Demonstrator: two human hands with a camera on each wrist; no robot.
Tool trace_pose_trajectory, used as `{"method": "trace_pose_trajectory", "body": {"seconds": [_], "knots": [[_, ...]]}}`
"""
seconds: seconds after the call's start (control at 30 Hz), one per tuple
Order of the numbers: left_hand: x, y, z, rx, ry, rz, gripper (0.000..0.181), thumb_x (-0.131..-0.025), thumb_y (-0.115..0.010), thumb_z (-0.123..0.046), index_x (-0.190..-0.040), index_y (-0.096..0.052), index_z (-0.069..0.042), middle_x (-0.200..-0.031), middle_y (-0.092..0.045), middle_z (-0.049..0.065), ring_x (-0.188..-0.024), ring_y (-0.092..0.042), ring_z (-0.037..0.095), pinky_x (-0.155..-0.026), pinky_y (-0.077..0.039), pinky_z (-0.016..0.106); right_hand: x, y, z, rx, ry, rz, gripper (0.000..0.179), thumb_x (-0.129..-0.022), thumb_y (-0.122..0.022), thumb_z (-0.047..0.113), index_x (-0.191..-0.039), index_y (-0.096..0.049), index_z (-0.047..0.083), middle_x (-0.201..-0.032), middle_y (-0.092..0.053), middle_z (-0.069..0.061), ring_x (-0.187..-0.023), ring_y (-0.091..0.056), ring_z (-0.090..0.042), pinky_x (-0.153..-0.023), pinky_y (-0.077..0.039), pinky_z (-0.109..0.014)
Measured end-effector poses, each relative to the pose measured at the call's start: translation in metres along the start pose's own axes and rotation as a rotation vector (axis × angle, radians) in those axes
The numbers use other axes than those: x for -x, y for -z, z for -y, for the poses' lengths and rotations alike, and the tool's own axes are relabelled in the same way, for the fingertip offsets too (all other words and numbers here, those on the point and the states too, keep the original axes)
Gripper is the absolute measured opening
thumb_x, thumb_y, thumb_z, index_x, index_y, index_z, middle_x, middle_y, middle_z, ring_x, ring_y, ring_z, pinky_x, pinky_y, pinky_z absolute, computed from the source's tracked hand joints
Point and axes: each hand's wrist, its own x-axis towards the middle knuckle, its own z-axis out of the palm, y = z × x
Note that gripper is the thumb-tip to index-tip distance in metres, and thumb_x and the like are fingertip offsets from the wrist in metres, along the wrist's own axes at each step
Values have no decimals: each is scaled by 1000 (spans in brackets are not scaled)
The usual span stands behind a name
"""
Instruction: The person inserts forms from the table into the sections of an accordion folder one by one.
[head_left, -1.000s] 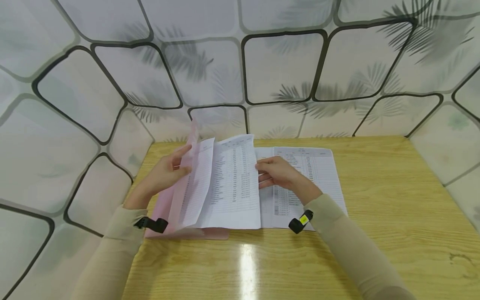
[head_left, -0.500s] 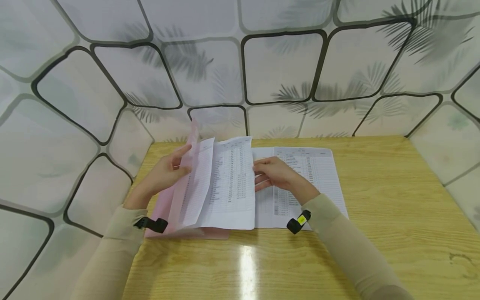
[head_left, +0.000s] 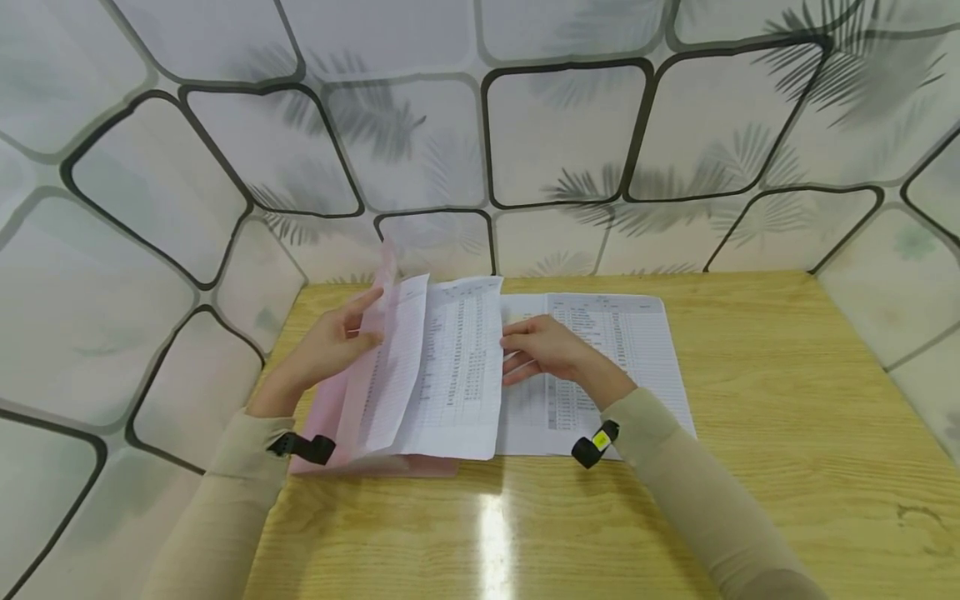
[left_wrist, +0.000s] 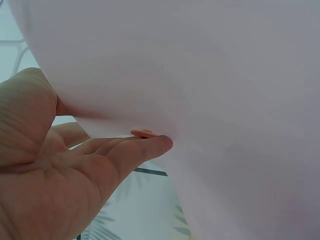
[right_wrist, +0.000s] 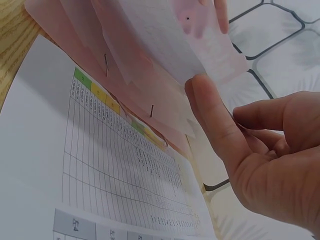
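White printed sheet [head_left: 459, 375], slanting over left part of table [head_left: 787, 408], right edge pinched in right hand [head_left: 546, 348]; beside it, pink cover [head_left: 351, 421] upright, held in left hand [head_left: 328, 343]. To the right, wide stretch of table; behind, patterned wall [head_left: 562, 133].

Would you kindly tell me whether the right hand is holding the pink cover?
No, the left hand holds the pink cover, while the right hand pinches the edge of a printed sheet.
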Motion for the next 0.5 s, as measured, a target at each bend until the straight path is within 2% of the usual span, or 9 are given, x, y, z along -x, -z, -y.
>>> {"method": "trace_pose_trajectory", "body": {"seconds": [0.5], "knots": [[2, 1, -1, 13, 5, 0, 72, -103, -58, -5, -168, -25, -7, -152, -52, 33, -142, -53, 42, -112, -45, 58, -6, -9, -1, -21, 32, -79, 44, -107, -56, 8, -148, -54, -8, -125, -71, -30, -76, -78, -19, -76, -65, -39]]}}
